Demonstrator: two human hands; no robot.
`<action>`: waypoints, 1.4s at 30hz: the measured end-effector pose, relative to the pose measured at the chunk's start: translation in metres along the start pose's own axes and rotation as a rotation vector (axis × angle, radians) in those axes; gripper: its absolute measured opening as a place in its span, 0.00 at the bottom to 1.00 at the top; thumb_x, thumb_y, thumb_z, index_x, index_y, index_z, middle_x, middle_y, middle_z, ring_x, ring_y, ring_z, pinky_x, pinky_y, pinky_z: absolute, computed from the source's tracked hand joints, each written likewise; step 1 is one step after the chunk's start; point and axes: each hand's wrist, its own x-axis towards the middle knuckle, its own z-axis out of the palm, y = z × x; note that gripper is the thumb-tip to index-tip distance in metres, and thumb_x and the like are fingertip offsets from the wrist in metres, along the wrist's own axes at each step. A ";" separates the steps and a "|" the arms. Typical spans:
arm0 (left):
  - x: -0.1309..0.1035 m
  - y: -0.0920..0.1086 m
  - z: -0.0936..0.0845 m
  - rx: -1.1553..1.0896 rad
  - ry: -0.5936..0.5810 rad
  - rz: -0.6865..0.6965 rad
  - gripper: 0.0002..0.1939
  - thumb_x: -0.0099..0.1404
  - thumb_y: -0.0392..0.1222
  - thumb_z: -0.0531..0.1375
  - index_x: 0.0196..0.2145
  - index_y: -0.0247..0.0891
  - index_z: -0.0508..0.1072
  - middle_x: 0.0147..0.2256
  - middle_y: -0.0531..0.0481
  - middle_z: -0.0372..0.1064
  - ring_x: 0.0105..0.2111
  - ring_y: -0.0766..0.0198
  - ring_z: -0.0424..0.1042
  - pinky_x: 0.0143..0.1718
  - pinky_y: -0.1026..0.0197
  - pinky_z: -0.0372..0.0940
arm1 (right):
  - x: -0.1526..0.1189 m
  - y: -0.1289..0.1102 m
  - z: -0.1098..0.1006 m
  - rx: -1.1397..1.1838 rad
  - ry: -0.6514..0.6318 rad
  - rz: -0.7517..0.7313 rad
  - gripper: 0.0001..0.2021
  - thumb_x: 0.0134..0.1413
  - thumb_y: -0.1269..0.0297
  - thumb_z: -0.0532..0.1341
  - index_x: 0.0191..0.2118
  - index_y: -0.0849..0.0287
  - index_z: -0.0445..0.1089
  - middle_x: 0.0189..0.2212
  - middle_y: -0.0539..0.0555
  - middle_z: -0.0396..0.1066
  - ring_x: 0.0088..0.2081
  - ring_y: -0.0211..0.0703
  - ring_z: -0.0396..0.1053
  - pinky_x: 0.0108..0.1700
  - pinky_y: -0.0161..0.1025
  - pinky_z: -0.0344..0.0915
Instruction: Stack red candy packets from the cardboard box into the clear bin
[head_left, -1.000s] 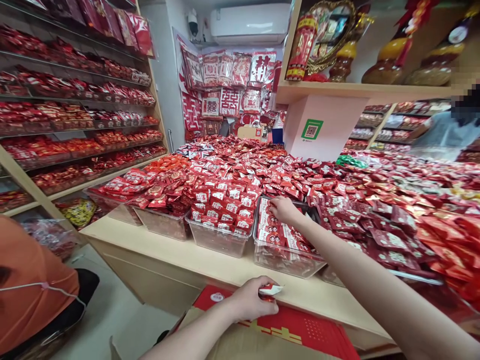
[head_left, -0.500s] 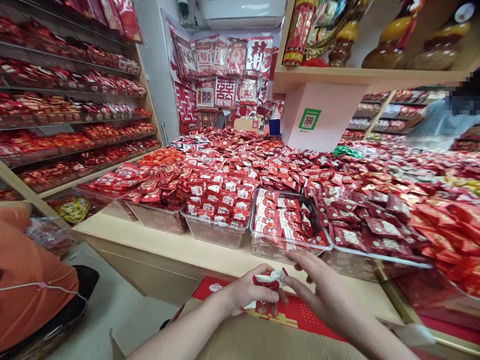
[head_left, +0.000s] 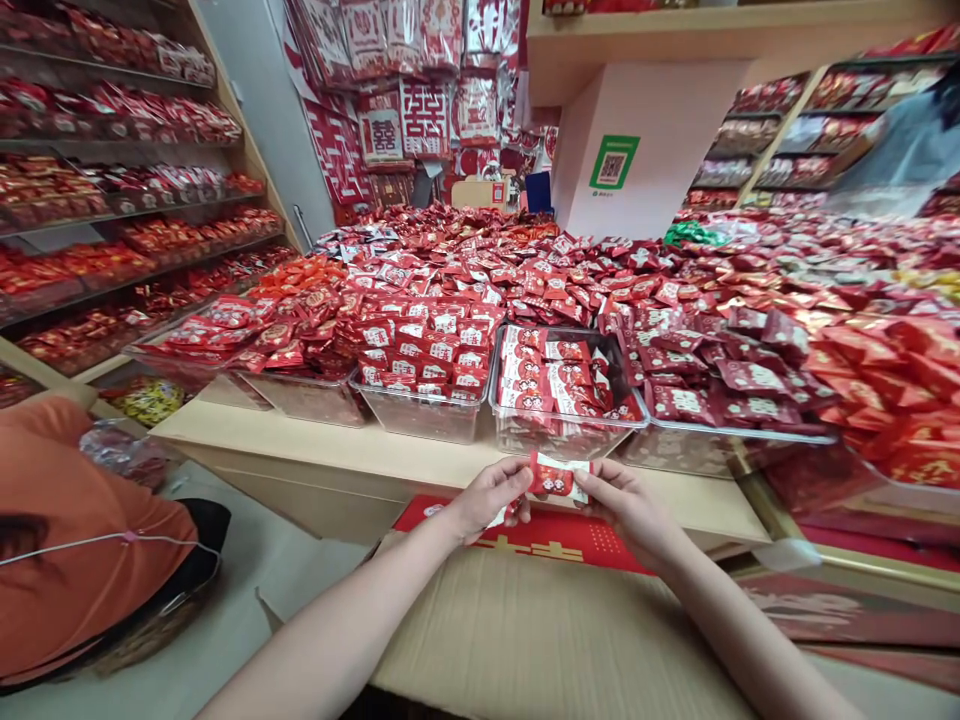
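A small red and white candy packet (head_left: 553, 480) is stretched flat between my two hands, its printed figures facing up. My left hand (head_left: 491, 497) pinches its left end, and more red and white wrapping shows under those fingers. On the packet's right end, my right hand (head_left: 619, 500) has thumb and fingers closed. Just beyond my hands stands a clear plastic bin (head_left: 562, 432) with rows of similar red and white packets (head_left: 525, 375). Below my hands lies a red printed surface (head_left: 525, 548) beside a brown cardboard box (head_left: 555, 630).
Clear bins of red packets line the counter (head_left: 315, 450), with dark red packets (head_left: 750, 375) to the right. A person in orange (head_left: 90, 530) is at the left. Another person in light blue (head_left: 892, 150) stands far right. Shelves of packets (head_left: 150, 190) rise at left.
The view has tilted down. My right hand has closed on the packet's right end, where its fingers were spread before. The packet now lies flat and faces up between both hands.
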 end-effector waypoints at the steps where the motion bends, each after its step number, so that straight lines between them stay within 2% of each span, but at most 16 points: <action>1: -0.001 0.000 0.002 0.009 0.004 0.005 0.26 0.52 0.56 0.56 0.43 0.35 0.63 0.30 0.49 0.65 0.19 0.75 0.61 0.15 0.71 0.48 | 0.000 0.002 0.001 -0.022 0.004 -0.004 0.13 0.42 0.56 0.60 0.22 0.60 0.60 0.19 0.47 0.60 0.21 0.31 0.56 0.24 0.31 0.56; 7: 0.001 -0.003 0.006 0.199 0.177 0.043 0.19 0.52 0.52 0.57 0.34 0.32 0.69 0.23 0.54 0.62 0.18 0.75 0.56 0.16 0.71 0.47 | 0.003 0.007 0.007 -0.153 -0.026 -0.034 0.14 0.42 0.52 0.59 0.28 0.60 0.65 0.23 0.50 0.65 0.24 0.34 0.59 0.25 0.32 0.58; 13: 0.002 -0.001 0.006 0.113 0.198 0.062 0.17 0.52 0.52 0.58 0.25 0.31 0.68 0.18 0.56 0.57 0.18 0.75 0.54 0.18 0.70 0.48 | 0.002 0.007 0.009 -0.220 0.067 -0.112 0.15 0.46 0.53 0.56 0.22 0.61 0.65 0.19 0.49 0.62 0.23 0.34 0.58 0.28 0.33 0.58; 17: 0.001 0.001 0.007 -0.011 0.206 -0.007 0.19 0.51 0.55 0.57 0.30 0.33 0.67 0.22 0.54 0.60 0.19 0.74 0.57 0.17 0.71 0.49 | 0.001 0.004 0.008 -0.385 0.107 -0.249 0.14 0.49 0.54 0.54 0.25 0.59 0.67 0.22 0.51 0.65 0.25 0.38 0.61 0.29 0.34 0.60; 21: -0.001 0.004 0.004 -0.187 0.120 -0.136 0.24 0.53 0.59 0.52 0.36 0.34 0.65 0.27 0.50 0.63 0.20 0.74 0.59 0.15 0.72 0.47 | -0.002 0.001 0.005 -0.616 0.111 -0.496 0.10 0.50 0.59 0.54 0.32 0.53 0.71 0.34 0.55 0.68 0.38 0.45 0.64 0.40 0.42 0.62; 23: -0.002 0.005 0.003 -0.217 0.102 -0.141 0.23 0.52 0.56 0.55 0.38 0.35 0.65 0.28 0.50 0.63 0.20 0.75 0.59 0.15 0.73 0.46 | -0.003 0.001 0.005 -0.637 0.088 -0.543 0.09 0.49 0.61 0.55 0.35 0.52 0.71 0.38 0.56 0.68 0.42 0.46 0.64 0.44 0.44 0.61; 26: -0.001 0.006 0.002 -0.178 0.175 -0.079 0.21 0.48 0.45 0.62 0.39 0.36 0.64 0.26 0.54 0.62 0.20 0.76 0.58 0.16 0.73 0.45 | -0.003 0.002 0.006 -0.509 0.037 -0.473 0.10 0.46 0.60 0.58 0.37 0.53 0.70 0.45 0.56 0.64 0.47 0.46 0.60 0.47 0.44 0.59; 29: 0.000 0.003 0.003 -0.080 0.225 0.007 0.19 0.47 0.41 0.63 0.37 0.35 0.65 0.25 0.55 0.62 0.20 0.76 0.57 0.17 0.72 0.47 | -0.001 0.006 0.008 -0.236 0.050 -0.302 0.13 0.44 0.59 0.60 0.39 0.53 0.67 0.49 0.56 0.59 0.49 0.45 0.59 0.47 0.42 0.60; 31: 0.000 0.001 0.005 -0.019 0.230 0.046 0.18 0.48 0.40 0.62 0.37 0.35 0.66 0.26 0.54 0.63 0.19 0.76 0.57 0.17 0.71 0.48 | 0.002 0.008 0.009 -0.077 0.070 -0.187 0.18 0.42 0.59 0.61 0.42 0.53 0.62 0.47 0.56 0.62 0.45 0.44 0.62 0.43 0.42 0.63; 34: -0.001 -0.001 0.007 0.012 0.217 0.065 0.23 0.48 0.39 0.62 0.44 0.37 0.63 0.28 0.54 0.65 0.18 0.78 0.55 0.18 0.71 0.48 | 0.004 0.010 0.008 0.034 0.032 -0.075 0.25 0.40 0.59 0.63 0.46 0.56 0.56 0.36 0.56 0.68 0.35 0.42 0.67 0.32 0.39 0.66; 37: -0.001 0.000 0.006 0.017 0.184 0.036 0.31 0.49 0.39 0.62 0.50 0.41 0.57 0.28 0.55 0.66 0.17 0.79 0.54 0.18 0.71 0.48 | 0.006 0.011 0.005 0.056 0.011 -0.082 0.25 0.40 0.61 0.63 0.46 0.56 0.54 0.30 0.52 0.69 0.31 0.39 0.67 0.29 0.36 0.64; 39: 0.000 0.001 0.005 0.057 0.171 0.011 0.28 0.50 0.41 0.62 0.49 0.39 0.60 0.29 0.53 0.67 0.19 0.77 0.58 0.21 0.71 0.52 | 0.007 0.011 0.003 0.049 -0.015 -0.105 0.22 0.41 0.62 0.63 0.43 0.55 0.55 0.31 0.51 0.68 0.32 0.38 0.66 0.33 0.37 0.64; 42: 0.000 0.002 0.006 0.133 0.130 0.028 0.20 0.49 0.43 0.62 0.40 0.33 0.69 0.34 0.47 0.69 0.29 0.69 0.66 0.32 0.66 0.59 | 0.007 0.013 0.003 0.042 -0.036 -0.132 0.19 0.40 0.62 0.63 0.39 0.56 0.58 0.33 0.51 0.68 0.34 0.38 0.66 0.38 0.38 0.63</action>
